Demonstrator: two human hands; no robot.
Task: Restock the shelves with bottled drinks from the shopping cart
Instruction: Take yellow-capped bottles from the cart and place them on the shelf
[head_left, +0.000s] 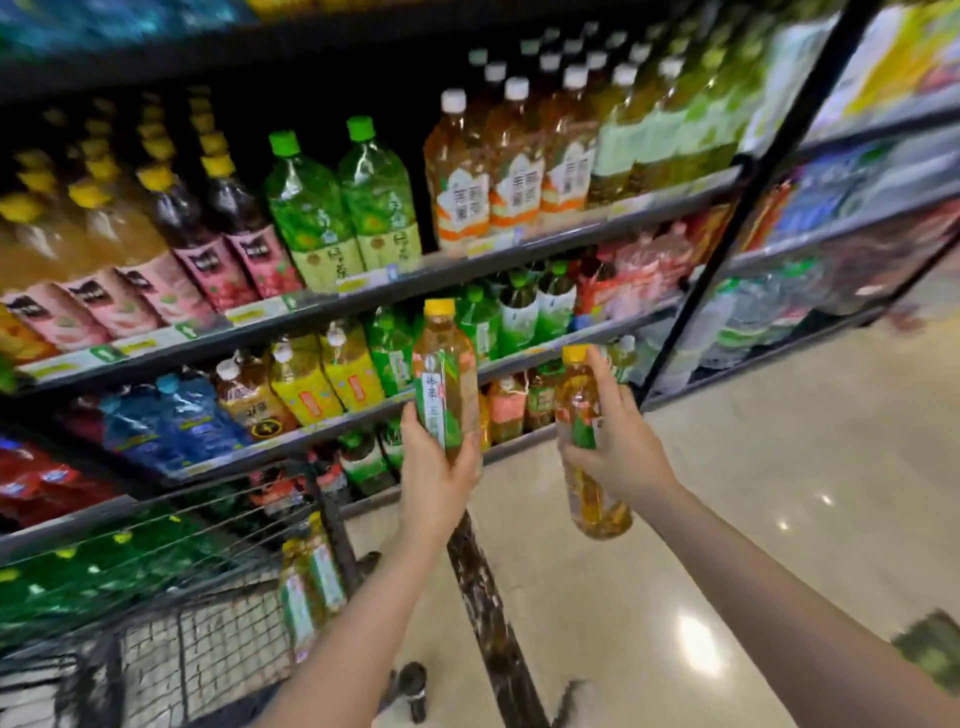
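Left grip (434, 470): fingers wrapped around the lower half of a yellow-capped tea bottle (445, 374), held upright, green-and-white label facing the camera. Bottle position: raised in front of the lower shelf edge (363, 421), clear of the shelf, not resting on anything.

Right grip (621, 441): clamped round the middle of a second yellow-capped bottle (589, 447), amber liquid, tilted slightly with its base hanging below the hand over the floor (727, 493). The two bottles are near each other but apart.

Shopping cart (208, 623): lower left, wire-sided, black frame. Contents visible: further amber bottles with pale labels (309, 582) standing against the near wall; rest of the load blurred.

Shelving, three tiers in view:
- Upper tier (467, 265): large bottles, yellow caps with pink labels (208, 244), green bottles with green caps (343, 208), amber bottles with white caps and orange-white labels (509, 171).
- Middle tier: blue packs (166, 415), yellow-labelled bottles (322, 374), green bottles (514, 312).
- Bottom tier: small bottles, partly hidden behind the hands and cart.

Black upright post (737, 208) divides this bay from the next, whose stock is too blurred to identify.
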